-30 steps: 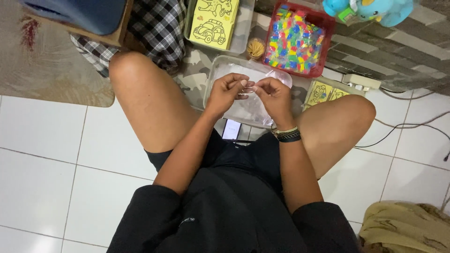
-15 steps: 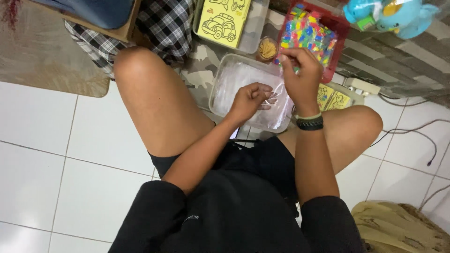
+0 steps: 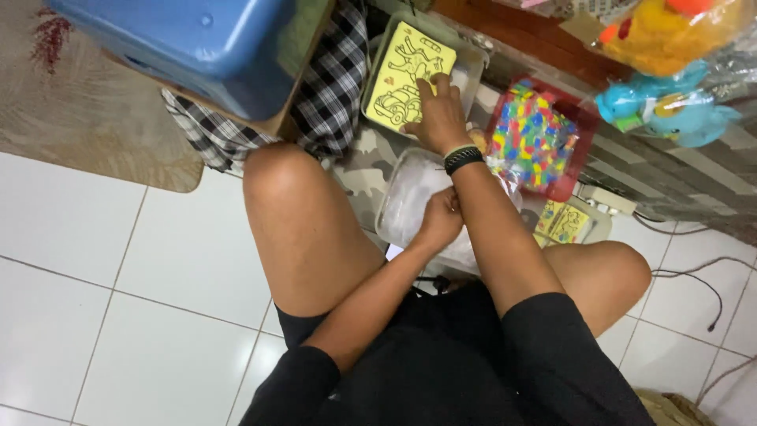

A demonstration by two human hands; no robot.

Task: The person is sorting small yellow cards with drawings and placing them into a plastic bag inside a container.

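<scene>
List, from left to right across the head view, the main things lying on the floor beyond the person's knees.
Blue plastic tub → black-and-white checked cloth → yellow picture card under the right hand → red tray of coloured pieces → blue soft toy.

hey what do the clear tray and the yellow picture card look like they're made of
Clear tray: likely thin plastic, translucent and slightly glossy. Yellow picture card under the right hand: probably matte card or foam sheet, flat with outlined shapes; hard to tell which.
</scene>
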